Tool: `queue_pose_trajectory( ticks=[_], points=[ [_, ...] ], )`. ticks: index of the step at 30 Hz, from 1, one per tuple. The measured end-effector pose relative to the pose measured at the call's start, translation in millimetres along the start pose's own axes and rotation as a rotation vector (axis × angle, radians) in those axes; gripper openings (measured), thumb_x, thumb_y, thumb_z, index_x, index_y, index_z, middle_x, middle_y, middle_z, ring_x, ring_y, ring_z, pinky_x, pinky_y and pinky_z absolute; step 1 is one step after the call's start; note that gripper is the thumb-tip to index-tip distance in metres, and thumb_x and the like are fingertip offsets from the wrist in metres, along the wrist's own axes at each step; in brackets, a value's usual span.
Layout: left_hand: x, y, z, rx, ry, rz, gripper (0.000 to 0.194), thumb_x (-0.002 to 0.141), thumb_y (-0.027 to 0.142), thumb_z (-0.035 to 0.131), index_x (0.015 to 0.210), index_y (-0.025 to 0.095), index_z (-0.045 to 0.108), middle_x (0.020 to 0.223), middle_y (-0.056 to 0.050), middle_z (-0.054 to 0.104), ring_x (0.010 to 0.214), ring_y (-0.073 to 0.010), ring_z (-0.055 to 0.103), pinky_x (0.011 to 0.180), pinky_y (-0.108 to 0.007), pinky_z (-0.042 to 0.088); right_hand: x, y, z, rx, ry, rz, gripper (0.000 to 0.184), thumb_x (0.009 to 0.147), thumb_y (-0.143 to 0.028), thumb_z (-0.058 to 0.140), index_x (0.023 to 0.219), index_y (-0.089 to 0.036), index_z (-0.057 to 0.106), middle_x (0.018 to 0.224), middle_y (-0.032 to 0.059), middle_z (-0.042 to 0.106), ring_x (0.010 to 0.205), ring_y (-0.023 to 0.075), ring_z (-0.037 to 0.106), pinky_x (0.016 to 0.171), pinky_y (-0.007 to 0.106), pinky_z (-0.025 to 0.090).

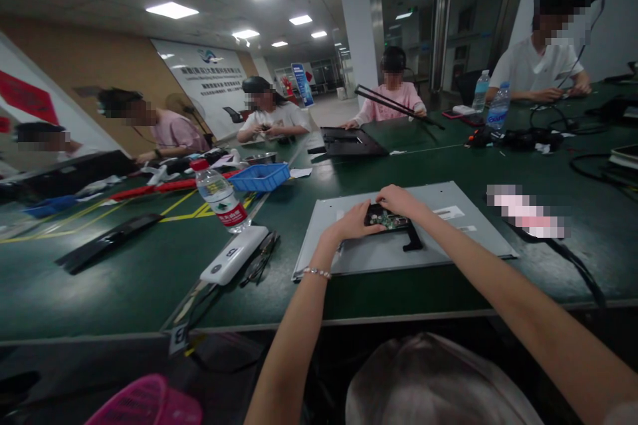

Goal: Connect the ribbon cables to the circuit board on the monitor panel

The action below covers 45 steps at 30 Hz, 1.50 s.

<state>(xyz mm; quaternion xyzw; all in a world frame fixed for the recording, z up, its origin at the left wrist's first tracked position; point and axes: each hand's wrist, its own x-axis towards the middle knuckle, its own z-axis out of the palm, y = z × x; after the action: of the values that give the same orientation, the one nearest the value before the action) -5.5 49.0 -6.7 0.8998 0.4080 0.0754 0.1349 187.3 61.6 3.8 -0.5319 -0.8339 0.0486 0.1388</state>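
My left hand (353,222) is closed on the left side of a green circuit board (387,218), with its thumb along the near edge. Fingers of my right hand (399,200) are bent over the far edge of the same board; their tips are partly hidden. A black bracket (413,238) adjoins the board, and its arm sticks out to the right. Board and bracket are over a flat grey panel (363,260) lying on the green table (279,309). I cannot tell whether the board touches the panel.
Left of the panel are a white power bank (234,255), glasses (260,259), a water bottle (222,196) and a blue tray (262,177). A phone-like object (526,211) with a cable lies to the right. Across the table, a person (391,99) sits by a black panel (353,141).
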Motion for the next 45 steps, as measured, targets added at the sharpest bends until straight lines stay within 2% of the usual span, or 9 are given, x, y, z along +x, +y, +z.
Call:
queue_pose_trajectory(
  ticks=[5, 9, 17, 22, 27, 32, 37, 41, 45],
  points=[
    [-1, 2, -1.4, 0.003, -0.005, -0.013, 0.094, 0.074, 0.069, 0.054, 0.141, 0.009, 0.026, 0.145, -0.021, 0.035, 0.133, -0.0335, 0.035, 0.108, -0.042, 0.030, -7, 6, -11, -0.033, 0.087, 0.045, 0.028, 0.089, -0.023, 0.047, 0.103, -0.022, 0.071, 0.108, 0.0066, 0.069, 0.101, 0.0197, 0.061, 0.084, 0.025, 0.044],
    [-2, 4, -2.6, -0.001, -0.015, -0.035, 0.096, 0.073, 0.072, 0.052, 0.142, 0.010, 0.025, 0.146, -0.021, 0.033, 0.134, -0.0336, 0.034, 0.109, -0.042, 0.029, -23, 25, -22, -0.119, 0.155, 0.116, 0.030, 0.091, -0.023, 0.043, 0.102, -0.019, 0.071, 0.107, 0.0108, 0.068, 0.100, 0.0220, 0.061, 0.083, 0.028, 0.044],
    [-4, 6, -5.0, -0.023, -0.044, -0.061, 0.103, 0.073, 0.074, 0.049, 0.144, 0.005, 0.022, 0.149, -0.023, 0.027, 0.136, -0.0350, 0.030, 0.110, -0.042, 0.027, -57, 70, -18, -0.102, -0.034, 0.192, 0.029, 0.087, -0.017, 0.047, 0.102, -0.017, 0.072, 0.105, 0.0133, 0.069, 0.100, 0.0240, 0.062, 0.084, 0.029, 0.044],
    [-4, 7, -4.9, -0.032, -0.022, -0.053, 0.109, 0.071, 0.073, 0.052, 0.146, 0.005, 0.013, 0.150, -0.022, 0.026, 0.136, -0.0341, 0.031, 0.110, -0.040, 0.028, -61, 80, -16, -0.034, 0.010, 0.146, 0.034, 0.088, -0.025, 0.048, 0.116, -0.015, 0.064, 0.115, 0.0128, 0.065, 0.103, 0.0234, 0.061, 0.088, 0.029, 0.043],
    [-3, 6, -3.2, -0.042, -0.002, -0.049, 0.110, 0.071, 0.072, 0.054, 0.147, 0.006, 0.011, 0.150, -0.021, 0.026, 0.136, -0.0337, 0.032, 0.108, -0.039, 0.031, -59, 74, -16, -0.125, 0.031, 0.055, 0.029, 0.088, -0.030, 0.051, 0.107, -0.016, 0.068, 0.109, 0.0127, 0.067, 0.099, 0.0242, 0.061, 0.081, 0.030, 0.045],
    [-3, 5, -3.4, -0.019, -0.024, -0.042, 0.110, 0.071, 0.074, 0.051, 0.146, 0.004, 0.013, 0.150, -0.023, 0.026, 0.137, -0.0332, 0.030, 0.111, -0.039, 0.028, -55, 67, -14, -0.215, 0.031, 0.087, 0.026, 0.091, -0.025, 0.047, 0.093, -0.017, 0.072, 0.099, 0.0133, 0.070, 0.093, 0.0233, 0.064, 0.081, 0.030, 0.044],
    [-3, 5, -2.7, -0.016, -0.009, -0.033, 0.108, 0.071, 0.074, 0.051, 0.146, 0.006, 0.013, 0.149, -0.022, 0.027, 0.136, -0.0332, 0.031, 0.110, -0.041, 0.029, -51, 60, -16, -0.235, 0.127, 0.135, 0.029, 0.093, -0.028, 0.045, 0.099, -0.017, 0.071, 0.100, 0.0103, 0.071, 0.095, 0.0214, 0.064, 0.078, 0.027, 0.045],
    [-2, 4, -2.0, -0.024, 0.001, -0.027, 0.106, 0.071, 0.073, 0.053, 0.145, 0.009, 0.013, 0.149, -0.021, 0.029, 0.135, -0.0333, 0.033, 0.110, -0.042, 0.030, -40, 38, -20, -0.217, 0.202, 0.022, 0.029, 0.094, -0.028, 0.044, 0.101, -0.019, 0.070, 0.104, 0.0080, 0.070, 0.098, 0.0210, 0.063, 0.079, 0.026, 0.045],
    [-1, 4, -2.2, -0.027, 0.013, -0.025, 0.102, 0.070, 0.072, 0.054, 0.143, 0.011, 0.019, 0.148, -0.020, 0.032, 0.133, -0.0350, 0.036, 0.107, -0.045, 0.033, -24, 9, -21, -0.232, 0.143, -0.058, 0.031, 0.094, -0.028, 0.042, 0.101, -0.017, 0.071, 0.103, 0.0114, 0.070, 0.099, 0.0232, 0.063, 0.081, 0.028, 0.046]
  ],
)
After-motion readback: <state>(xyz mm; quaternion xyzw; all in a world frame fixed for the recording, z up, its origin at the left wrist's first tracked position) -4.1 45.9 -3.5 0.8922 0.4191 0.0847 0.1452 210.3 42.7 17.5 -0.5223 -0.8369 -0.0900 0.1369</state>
